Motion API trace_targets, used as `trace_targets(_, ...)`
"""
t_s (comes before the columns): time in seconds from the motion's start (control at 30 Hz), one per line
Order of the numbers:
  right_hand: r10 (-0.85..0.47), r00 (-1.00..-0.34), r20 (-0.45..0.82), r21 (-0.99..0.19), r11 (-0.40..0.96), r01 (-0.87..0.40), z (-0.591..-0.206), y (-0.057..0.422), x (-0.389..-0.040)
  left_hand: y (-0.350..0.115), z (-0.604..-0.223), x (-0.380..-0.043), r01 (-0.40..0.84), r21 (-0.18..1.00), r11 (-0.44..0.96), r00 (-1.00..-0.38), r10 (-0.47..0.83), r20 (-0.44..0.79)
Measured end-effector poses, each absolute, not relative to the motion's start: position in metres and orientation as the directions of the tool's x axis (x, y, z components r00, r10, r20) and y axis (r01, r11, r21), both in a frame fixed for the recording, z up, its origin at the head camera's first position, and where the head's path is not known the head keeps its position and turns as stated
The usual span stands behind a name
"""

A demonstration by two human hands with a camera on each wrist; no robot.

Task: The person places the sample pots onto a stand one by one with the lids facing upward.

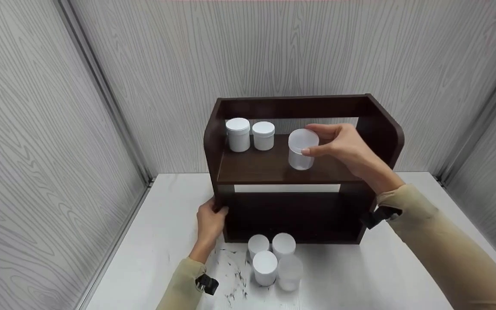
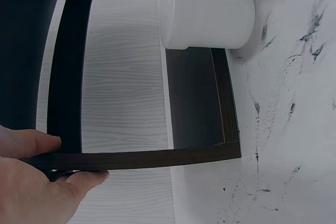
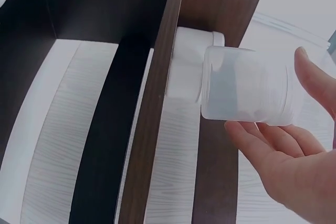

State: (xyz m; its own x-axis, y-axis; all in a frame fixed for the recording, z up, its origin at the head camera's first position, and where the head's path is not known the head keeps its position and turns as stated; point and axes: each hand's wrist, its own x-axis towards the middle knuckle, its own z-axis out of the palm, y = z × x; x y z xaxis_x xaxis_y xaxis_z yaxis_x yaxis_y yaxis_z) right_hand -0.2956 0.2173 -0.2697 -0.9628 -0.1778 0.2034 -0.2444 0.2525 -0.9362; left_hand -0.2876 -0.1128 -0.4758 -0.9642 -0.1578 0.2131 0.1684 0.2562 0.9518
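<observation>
My right hand (image 1: 346, 145) holds a translucent plastic jar (image 1: 301, 160) between thumb and fingers, upright over the upper board of a dark brown two-tier shelf (image 1: 252, 169). In the right wrist view the jar (image 3: 231, 85) overlaps a white jar (image 3: 189, 64) behind it. Two white lidded jars, a taller one (image 1: 238, 137) and a shorter one (image 1: 264, 137), stand side by side at the left of that board. Low on the shelf's left side, my left hand (image 1: 210, 221) grips the side panel (image 2: 147, 159), with thumb and fingers on opposite faces.
Several jars stand grouped on the white table (image 1: 170, 202) before the shelf, including a white jar (image 1: 265, 269) and a translucent one (image 1: 290, 273). Dark smudges mark the tabletop beside them. Wood-grain panels (image 1: 274, 47) enclose the back and both sides.
</observation>
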Motion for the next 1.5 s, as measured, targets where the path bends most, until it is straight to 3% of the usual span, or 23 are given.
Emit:
trace_targets(0.37,-0.150,-0.964,0.220,-0.936,0.244,-0.252,-0.265,0.218,-0.323,-0.111,-0.475,-0.287,0.170,0.951,0.257,-0.962,-0.166,0.217)
trace_targets(1.5,-0.149,-0.985,0.084,-0.967,0.225,-0.117,-0.277,0.209,-0.383,-0.112,-0.477,-0.286,0.182,0.947,0.266,-0.959,-0.165,0.231)
